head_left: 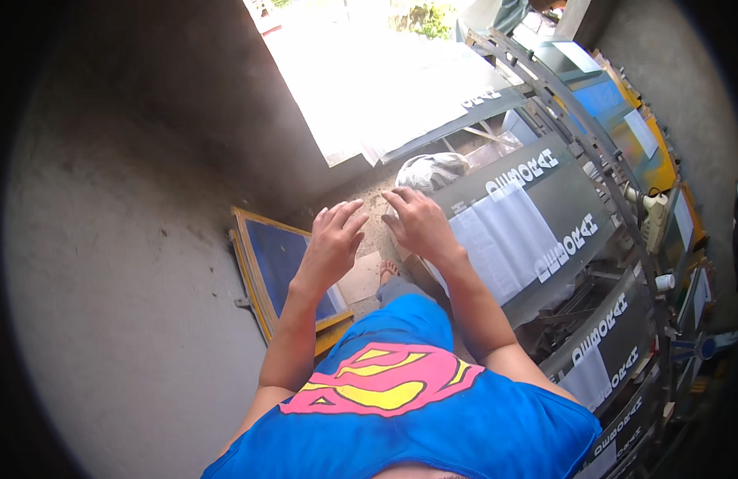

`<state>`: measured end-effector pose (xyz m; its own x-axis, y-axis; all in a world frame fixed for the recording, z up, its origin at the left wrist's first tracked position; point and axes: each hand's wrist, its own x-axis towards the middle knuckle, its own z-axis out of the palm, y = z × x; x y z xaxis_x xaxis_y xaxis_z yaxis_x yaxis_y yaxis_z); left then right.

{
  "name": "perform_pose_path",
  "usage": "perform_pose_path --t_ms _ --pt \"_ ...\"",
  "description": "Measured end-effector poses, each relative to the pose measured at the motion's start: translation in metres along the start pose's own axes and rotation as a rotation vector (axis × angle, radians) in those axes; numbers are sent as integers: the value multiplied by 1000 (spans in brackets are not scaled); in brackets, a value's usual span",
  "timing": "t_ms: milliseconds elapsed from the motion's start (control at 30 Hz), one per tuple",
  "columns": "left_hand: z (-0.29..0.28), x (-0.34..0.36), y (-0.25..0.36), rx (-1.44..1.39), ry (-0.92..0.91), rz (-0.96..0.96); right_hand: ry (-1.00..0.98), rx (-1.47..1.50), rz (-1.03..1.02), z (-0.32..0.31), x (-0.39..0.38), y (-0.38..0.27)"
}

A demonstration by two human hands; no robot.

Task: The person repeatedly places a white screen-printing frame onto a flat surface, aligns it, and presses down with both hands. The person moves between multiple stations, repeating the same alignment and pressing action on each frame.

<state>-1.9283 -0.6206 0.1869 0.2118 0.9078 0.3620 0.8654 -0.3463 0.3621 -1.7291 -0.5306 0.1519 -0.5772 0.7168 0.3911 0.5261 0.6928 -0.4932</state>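
Observation:
Both of my hands are raised in front of my body. My left hand (336,237) has its fingers loosely curved and apart, holding nothing, above the floor beside framed screens (270,263) with blue mesh and yellow-edged wood, which lean by the left wall. My right hand (417,223) is also open, fingers bent, just left of a dark flat panel (581,207) with white lettering and pale translucent sheets (505,239) on it. A crumpled light cloth bundle (429,172) lies just beyond it.
A metal rack (529,68) runs down the right, bearing more lettered panels. Blue and yellow frames (597,100), a cream power strip (655,219) and a white cup (664,282) are farther right. A bare wall (105,263) is at left, a bright opening ahead, and my foot (387,270) on the floor.

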Motion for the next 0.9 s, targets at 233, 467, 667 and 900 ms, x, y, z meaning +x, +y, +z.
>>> perform_pose_path --t_ms 233,467,667,900 --pt "-11 149 -109 -29 -80 55 39 55 78 8 149 57" --pt "34 250 -220 -99 -269 172 98 -27 308 43 211 117" --pt "81 344 -300 -257 -402 386 213 -122 576 82 257 150" --pt "127 392 -377 -387 -655 476 313 -172 931 118 289 126"
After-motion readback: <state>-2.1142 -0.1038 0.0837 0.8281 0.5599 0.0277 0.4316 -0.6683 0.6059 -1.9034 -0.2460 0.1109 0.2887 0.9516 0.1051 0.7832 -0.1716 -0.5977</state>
